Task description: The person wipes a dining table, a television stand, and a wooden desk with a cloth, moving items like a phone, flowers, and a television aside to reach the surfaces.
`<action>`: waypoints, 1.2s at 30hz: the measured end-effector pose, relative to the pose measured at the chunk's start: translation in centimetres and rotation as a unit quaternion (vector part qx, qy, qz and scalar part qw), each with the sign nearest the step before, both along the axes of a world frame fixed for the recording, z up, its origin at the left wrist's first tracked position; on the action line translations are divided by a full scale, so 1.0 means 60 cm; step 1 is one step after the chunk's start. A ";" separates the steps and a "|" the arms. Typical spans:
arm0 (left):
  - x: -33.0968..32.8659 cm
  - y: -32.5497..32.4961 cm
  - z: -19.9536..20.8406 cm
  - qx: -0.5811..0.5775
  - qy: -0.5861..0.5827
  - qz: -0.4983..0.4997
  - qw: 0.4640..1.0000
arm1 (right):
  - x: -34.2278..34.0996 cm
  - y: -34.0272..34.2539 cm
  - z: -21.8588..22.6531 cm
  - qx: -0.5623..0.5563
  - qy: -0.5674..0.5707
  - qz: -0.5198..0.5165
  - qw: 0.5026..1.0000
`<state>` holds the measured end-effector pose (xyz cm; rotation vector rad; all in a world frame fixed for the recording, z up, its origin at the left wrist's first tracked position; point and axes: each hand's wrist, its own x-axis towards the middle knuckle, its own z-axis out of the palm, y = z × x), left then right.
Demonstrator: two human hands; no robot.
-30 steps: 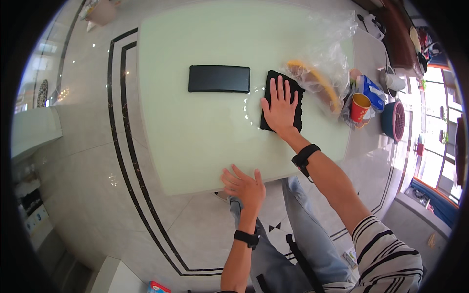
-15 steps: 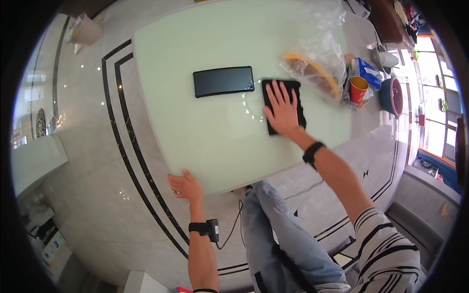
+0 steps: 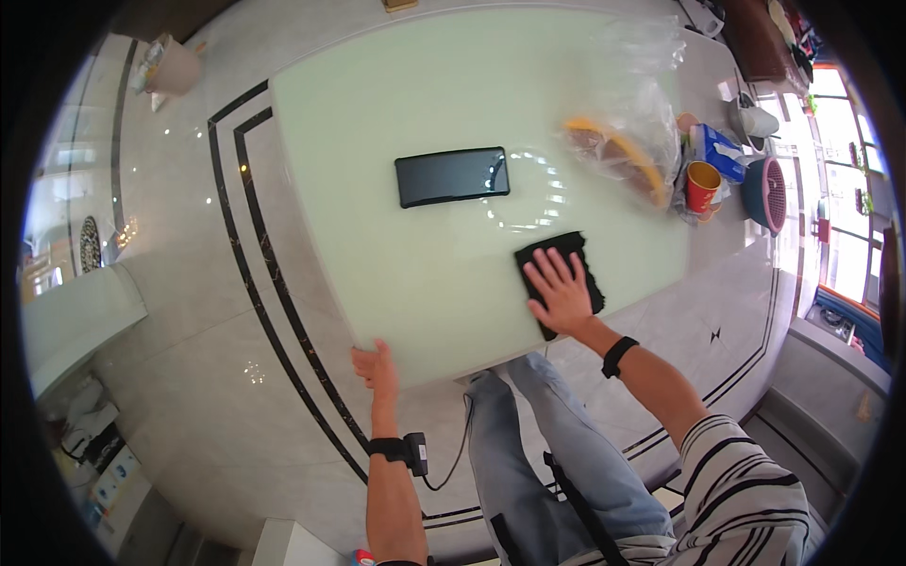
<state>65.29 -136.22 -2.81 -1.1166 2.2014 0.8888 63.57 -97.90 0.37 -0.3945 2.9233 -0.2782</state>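
Note:
My right hand [image 3: 563, 292] lies flat, fingers spread, on a folded black cloth [image 3: 572, 247] near the front edge of the pale green glass tabletop [image 3: 425, 283]. The cloth's right edge looks ragged. At the table's near left corner is my left hand [image 3: 377, 370], its thumb up and its fingers loosely apart, holding nothing that I can see. A black phone-like device [image 3: 453, 177] with a dark screen lies on the table, farther off and left of the cloth.
On the right stand a clear plastic bag [image 3: 628, 113] over something brown with a yellow rim, a red and gold cup [image 3: 702, 187], a blue tissue pack [image 3: 717, 151] and a basket [image 3: 766, 195]. A bin [image 3: 173, 68] is on the floor at far left.
My right hand has drawn the black cloth toward me, from beside the device to near the table's front edge. My left hand stays at the corner. The view has shifted slightly.

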 end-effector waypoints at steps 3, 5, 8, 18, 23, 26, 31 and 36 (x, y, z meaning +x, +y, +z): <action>-0.001 0.005 0.011 0.042 -0.025 0.003 0.999 | -0.042 0.049 -0.012 0.060 0.055 -0.125 0.989; -0.001 0.011 0.005 0.025 -0.025 0.000 0.999 | -0.077 0.109 -0.035 0.104 0.111 -0.249 0.956; 0.001 0.011 0.000 0.056 -0.017 0.010 0.998 | -0.096 0.121 -0.044 0.114 0.101 -0.374 0.915; -0.013 -0.040 0.020 0.216 -0.029 0.027 0.976 | -0.094 -0.447 0.006 -0.055 0.017 -0.174 0.983; -0.065 -0.096 0.032 0.377 0.057 0.112 0.918 | -0.074 -0.510 0.017 -0.110 0.021 -0.130 0.985; -0.148 -0.154 -0.003 0.276 0.087 0.043 0.956 | -0.071 -0.445 0.017 -0.104 -0.002 -0.123 0.987; -0.299 -0.056 0.018 0.255 0.123 0.029 0.959 | -0.057 -0.159 -0.020 0.082 0.081 -0.325 0.939; -0.337 -0.039 -0.027 0.103 0.021 -0.011 0.994 | -0.069 0.035 -0.040 0.112 0.105 -0.473 0.867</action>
